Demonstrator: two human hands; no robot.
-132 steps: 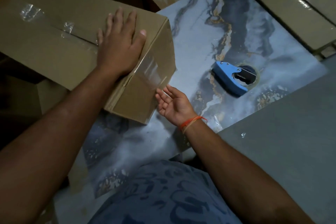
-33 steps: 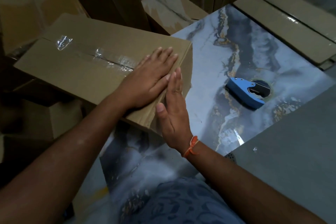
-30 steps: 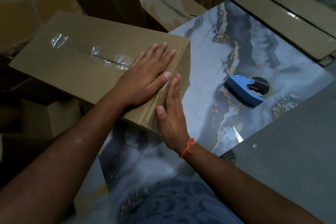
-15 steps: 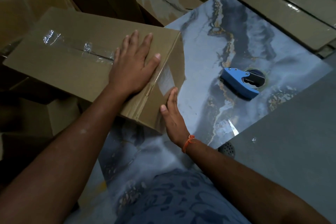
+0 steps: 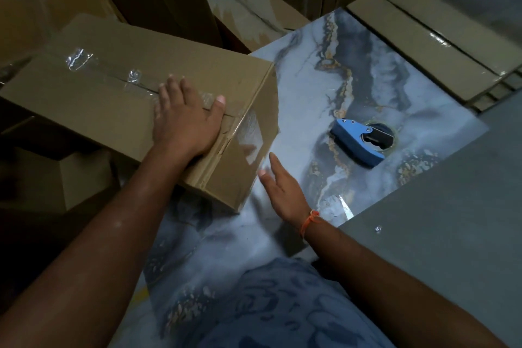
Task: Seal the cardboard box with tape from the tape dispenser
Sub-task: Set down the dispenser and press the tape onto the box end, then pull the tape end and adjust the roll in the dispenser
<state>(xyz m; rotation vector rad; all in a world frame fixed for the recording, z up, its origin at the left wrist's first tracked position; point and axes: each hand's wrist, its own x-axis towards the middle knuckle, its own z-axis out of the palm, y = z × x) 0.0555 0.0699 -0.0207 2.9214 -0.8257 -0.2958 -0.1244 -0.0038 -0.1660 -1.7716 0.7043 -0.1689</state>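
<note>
My left hand [image 5: 185,118] lies flat, fingers spread wide, palm down on top of the cardboard box [image 5: 113,99], right on the center seam near the box's near-right edge. It pins the box, holds nothing. The clear tape [image 5: 132,79] runs along the seam away from my fingertips toward the far-left end, wrinkled in spots, and folds over the edge under my thumb down the end face, where a shiny tail [image 5: 251,133] shows.

My right hand [image 5: 278,186] is open, fingers loosely extended, empty, just beside the box's end face, below the tape tail. Fingertips look blurred; can't tell if they touch the cardboard or are just off it.

The tape dispenser [image 5: 358,144] lies on the marble tabletop [image 5: 310,87], blue, on its side, out beyond my right hand's fingertips, well apart from the box, not held.

Step, as I judge it: pressing down the tape end on the side face, strip already laid across the top seam. Sealing looks mostly done on this seam.

Next move probably calls for: a firm rub over the tail and the wrinkled stretch ahead of my left fingertips. If another strip is wanted, right hand reaches forward-right for the dispenser while left keeps the box pinned.
</note>
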